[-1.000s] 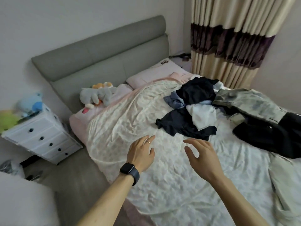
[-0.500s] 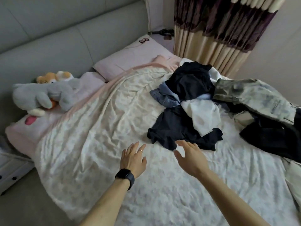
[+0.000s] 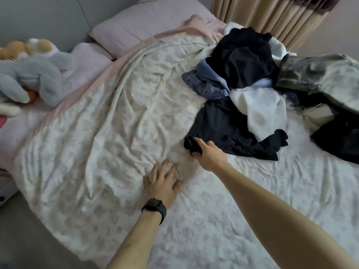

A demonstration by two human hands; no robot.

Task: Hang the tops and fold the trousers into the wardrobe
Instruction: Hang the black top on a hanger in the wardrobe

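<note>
Now gripping the nearest dark garment in a bed-top laundry pile

A dark garment [image 3: 223,129] lies crumpled at the near left edge of a clothes pile, on the right half of the bed. The right hand [image 3: 208,154] has its fingers curled round the garment's near left corner, bunching the cloth. Whether it is a top or trousers cannot be told from here. The left hand [image 3: 162,183], with a black watch [image 3: 154,207] on its wrist, lies flat with fingers spread on the duvet [image 3: 116,113], just near and left of the right hand, holding nothing.

A white garment [image 3: 262,109] lies draped over the dark one, so a quick pull would likely drag it along or tip the pile. A blue garment [image 3: 207,82] and a black garment [image 3: 242,55] sit further back, touching the heap, and could tangle too. Camouflage trousers [image 3: 320,74] lie to the far right over more black cloth.

The duvet is pale, floral, soft and heavily wrinkled, so it may ruck up under a drag. A pink pillow [image 3: 145,22] lies at the far end, a grey plush toy [image 3: 33,74] at the far left, and beige curtains [image 3: 262,14] hang at the far right. No wardrobe is in view.
</note>
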